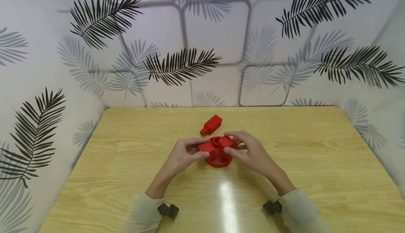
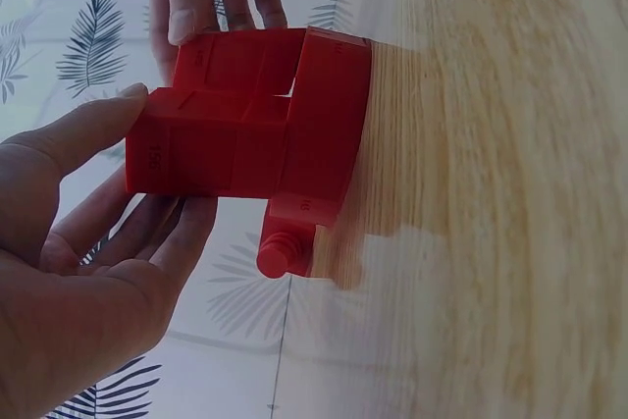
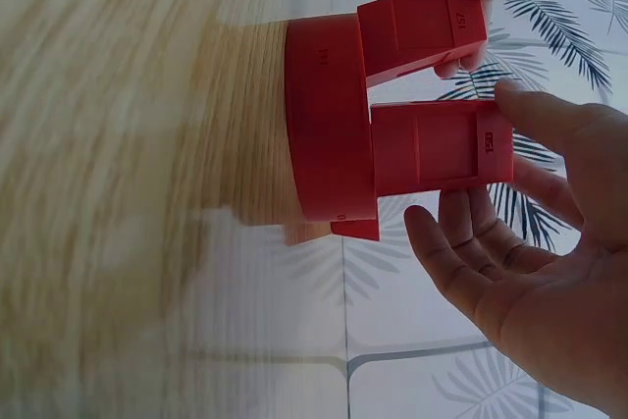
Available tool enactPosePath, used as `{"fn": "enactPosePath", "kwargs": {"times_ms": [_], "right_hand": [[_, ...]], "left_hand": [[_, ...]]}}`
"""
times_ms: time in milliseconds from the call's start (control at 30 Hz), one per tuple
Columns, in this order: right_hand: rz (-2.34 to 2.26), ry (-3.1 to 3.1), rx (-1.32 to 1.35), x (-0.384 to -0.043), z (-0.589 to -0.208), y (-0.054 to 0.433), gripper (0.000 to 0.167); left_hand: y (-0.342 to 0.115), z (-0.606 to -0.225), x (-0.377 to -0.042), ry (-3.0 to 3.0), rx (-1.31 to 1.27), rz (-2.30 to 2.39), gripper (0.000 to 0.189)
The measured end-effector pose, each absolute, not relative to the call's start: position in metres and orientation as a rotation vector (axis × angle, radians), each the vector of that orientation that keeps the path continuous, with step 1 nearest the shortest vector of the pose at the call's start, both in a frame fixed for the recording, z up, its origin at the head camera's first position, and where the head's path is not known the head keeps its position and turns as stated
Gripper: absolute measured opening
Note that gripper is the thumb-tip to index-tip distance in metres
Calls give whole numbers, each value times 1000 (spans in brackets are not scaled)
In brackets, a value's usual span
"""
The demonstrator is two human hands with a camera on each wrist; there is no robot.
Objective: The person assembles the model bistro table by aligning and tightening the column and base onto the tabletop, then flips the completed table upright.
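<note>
A round red base sits on the table, and two red rectangular blocks rise from it. My left hand pinches the left block between thumb and fingers near its upper end. On the other side, my right hand holds the right block the same way. Both wrist views show the blocks' lower ends meeting the base; whether they are seated in it is hidden. The left hand's block has small raised digits. Between the blocks, a round socket shows in the base.
Just behind the base, a loose red block with a rounded knob lies on its side on the wooden table. A leaf-patterned backdrop stands at the table's far edge and along its sides.
</note>
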State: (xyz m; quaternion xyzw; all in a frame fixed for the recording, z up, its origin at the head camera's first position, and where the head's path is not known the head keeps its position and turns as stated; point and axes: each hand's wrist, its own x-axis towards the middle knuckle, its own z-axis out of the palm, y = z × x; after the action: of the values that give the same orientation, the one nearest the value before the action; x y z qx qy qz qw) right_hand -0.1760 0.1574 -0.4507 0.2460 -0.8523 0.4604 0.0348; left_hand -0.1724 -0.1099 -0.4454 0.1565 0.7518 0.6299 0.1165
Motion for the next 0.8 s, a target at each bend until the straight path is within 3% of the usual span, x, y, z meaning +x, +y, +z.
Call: {"fn": "enactPosePath", "kwargs": {"times_ms": [400, 800], "right_hand": [[1555, -2547, 599, -177, -449, 166, 34], [1409, -2622, 678, -172, -447, 171, 45]], "left_hand": [[-111, -448, -174, 2172, 457, 1872, 45], [-111, -448, -173, 2182, 453, 1870, 45]]}}
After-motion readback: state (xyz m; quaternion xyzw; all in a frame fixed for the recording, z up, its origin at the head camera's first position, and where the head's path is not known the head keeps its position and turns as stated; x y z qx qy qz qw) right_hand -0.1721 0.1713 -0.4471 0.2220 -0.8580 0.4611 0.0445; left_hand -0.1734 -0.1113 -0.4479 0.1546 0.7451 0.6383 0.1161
